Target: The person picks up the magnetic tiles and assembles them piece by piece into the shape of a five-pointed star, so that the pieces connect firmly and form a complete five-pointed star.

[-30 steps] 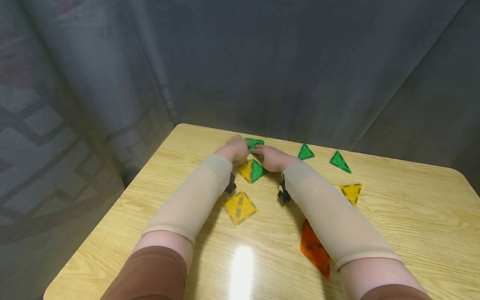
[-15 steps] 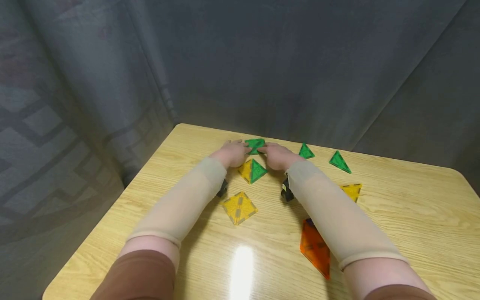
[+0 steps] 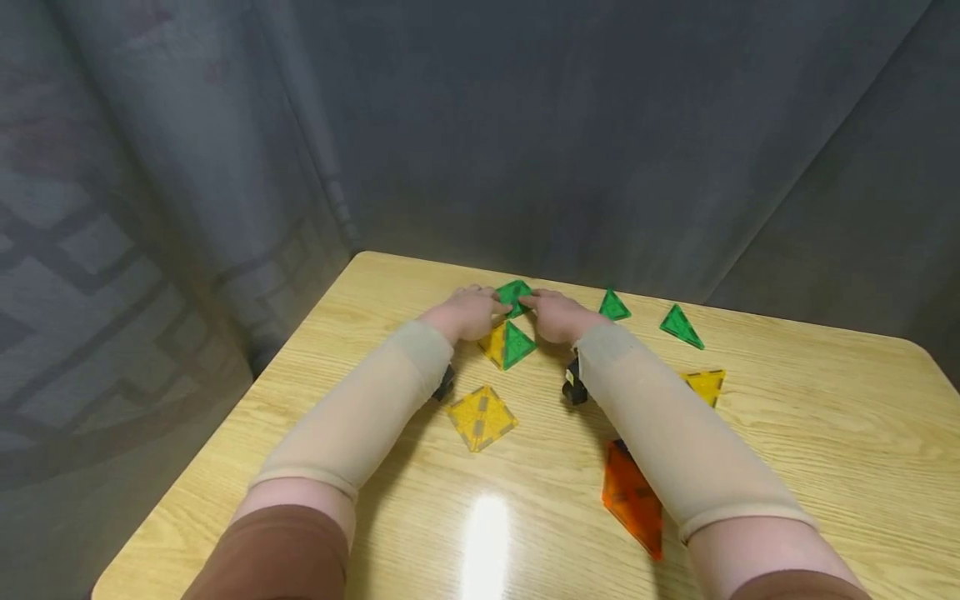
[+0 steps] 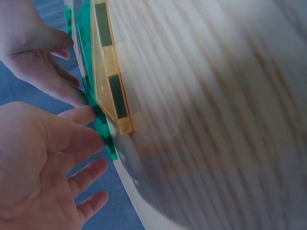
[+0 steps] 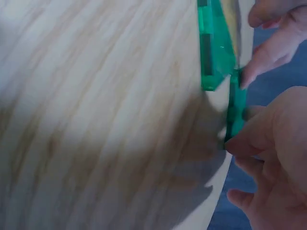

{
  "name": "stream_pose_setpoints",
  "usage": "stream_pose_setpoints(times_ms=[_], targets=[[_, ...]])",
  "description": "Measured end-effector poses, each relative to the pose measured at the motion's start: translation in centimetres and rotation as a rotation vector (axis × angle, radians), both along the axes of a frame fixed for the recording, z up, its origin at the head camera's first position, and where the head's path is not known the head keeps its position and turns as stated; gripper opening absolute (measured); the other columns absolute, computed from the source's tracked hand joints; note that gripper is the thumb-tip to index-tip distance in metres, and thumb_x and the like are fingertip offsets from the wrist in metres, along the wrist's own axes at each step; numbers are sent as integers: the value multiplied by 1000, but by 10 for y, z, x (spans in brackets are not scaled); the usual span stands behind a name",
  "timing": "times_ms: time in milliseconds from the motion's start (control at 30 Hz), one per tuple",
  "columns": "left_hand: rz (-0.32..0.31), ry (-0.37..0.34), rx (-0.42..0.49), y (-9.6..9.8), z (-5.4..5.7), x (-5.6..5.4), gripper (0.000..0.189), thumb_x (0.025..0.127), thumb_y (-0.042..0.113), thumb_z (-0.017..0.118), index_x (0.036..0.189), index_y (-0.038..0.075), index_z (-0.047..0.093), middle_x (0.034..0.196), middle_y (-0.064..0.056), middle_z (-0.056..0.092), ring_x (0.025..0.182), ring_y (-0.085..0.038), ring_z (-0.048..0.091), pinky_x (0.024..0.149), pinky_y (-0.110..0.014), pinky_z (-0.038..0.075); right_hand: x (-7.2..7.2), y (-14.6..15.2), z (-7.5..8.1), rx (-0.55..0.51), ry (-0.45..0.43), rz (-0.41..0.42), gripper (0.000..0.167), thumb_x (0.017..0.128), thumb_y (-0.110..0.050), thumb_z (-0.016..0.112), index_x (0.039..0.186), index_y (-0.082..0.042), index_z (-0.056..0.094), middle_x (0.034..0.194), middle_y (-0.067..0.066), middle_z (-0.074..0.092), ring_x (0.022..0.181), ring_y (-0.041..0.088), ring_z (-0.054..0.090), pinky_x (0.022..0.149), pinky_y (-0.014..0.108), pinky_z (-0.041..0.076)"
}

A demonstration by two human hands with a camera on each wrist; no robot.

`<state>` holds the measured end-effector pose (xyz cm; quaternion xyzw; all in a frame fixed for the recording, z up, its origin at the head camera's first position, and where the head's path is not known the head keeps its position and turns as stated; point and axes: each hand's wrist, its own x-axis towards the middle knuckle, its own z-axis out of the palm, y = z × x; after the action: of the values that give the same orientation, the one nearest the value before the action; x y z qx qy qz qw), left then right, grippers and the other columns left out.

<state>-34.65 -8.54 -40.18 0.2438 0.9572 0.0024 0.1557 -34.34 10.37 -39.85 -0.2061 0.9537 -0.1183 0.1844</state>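
Toward the far edge of the table lies a green diamond of magnetic tiles (image 3: 514,293), apparently two triangles side by side. My left hand (image 3: 468,313) holds its left corner between thumb and index finger; the other fingers spread loosely in the left wrist view. At the right corner, my right hand (image 3: 558,317) has thumb and index finger on the green edge, seen close in the right wrist view. Just nearer stands a raised piece with a yellow face (image 3: 492,342) and a green triangular face (image 3: 517,344). Closer to me is a yellow tile diamond (image 3: 482,418).
Two loose green triangles (image 3: 614,306) (image 3: 681,326) lie to the right. A yellow triangle (image 3: 705,384) and an orange tile shape (image 3: 632,502) are partly under my right forearm. A grey curtain (image 3: 570,142) hangs behind the table (image 3: 810,433).
The green tile pair has turned from a squarish stance into a diamond and shifted slightly nearer. My left hand has moved slightly left and nearer; my right hand slightly right.
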Motion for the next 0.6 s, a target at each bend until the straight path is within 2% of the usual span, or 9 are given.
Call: stream_pose_setpoints(times_ms=[133, 267, 367, 467, 533, 600], targets=[[-10, -2, -8, 3, 0, -6, 56, 101, 8, 46, 152, 29, 39, 159, -7, 28, 145, -34, 21, 119, -49, 15, 1, 21, 19, -62, 43, 6, 62, 97, 6, 32, 157, -6, 22, 160, 24, 13, 146, 41, 13, 117, 54, 19], [6, -7, -4, 2, 2, -10, 52, 102, 10, 45, 151, 29, 42, 160, -8, 26, 146, -34, 20, 119, -48, 13, 8, 61, 57, -131, 49, -30, 70, 91, 14, 32, 157, -4, 18, 161, 24, 7, 147, 42, 6, 115, 57, 18], [26, 36, 18, 4, 6, -11, 47, 103, 14, 44, 149, 25, 46, 158, -8, 31, 145, -34, 23, 119, -48, 15, 21, 97, 90, -148, 37, -56, 73, 90, 15, 32, 158, -5, 16, 161, 24, 4, 146, 43, 4, 111, 60, 24], [20, 122, 79, 15, 16, -10, 47, 101, 15, 46, 148, 21, 48, 155, -7, 36, 143, -33, 27, 118, -50, 18, 38, 131, 114, -126, 52, -68, 69, 93, 12, 36, 158, -4, 16, 160, 28, 6, 144, 48, 6, 106, 64, 27], [-17, 165, 111, 31, 24, -5, 49, 101, 14, 45, 149, 21, 47, 155, -4, 36, 142, -32, 28, 117, -51, 19, 52, 151, 121, -113, 56, -85, 67, 96, 9, 39, 158, -5, 17, 158, 30, 8, 143, 50, 9, 107, 67, 24], [-77, 183, 118, 51, 30, 4, 49, 101, 15, 45, 150, 22, 45, 155, -2, 37, 142, -30, 29, 117, -51, 19, 65, 167, 116, -95, 59, -79, 64, 97, 8, 42, 156, -2, 20, 156, 32, 15, 140, 53, 15, 106, 69, 25]])
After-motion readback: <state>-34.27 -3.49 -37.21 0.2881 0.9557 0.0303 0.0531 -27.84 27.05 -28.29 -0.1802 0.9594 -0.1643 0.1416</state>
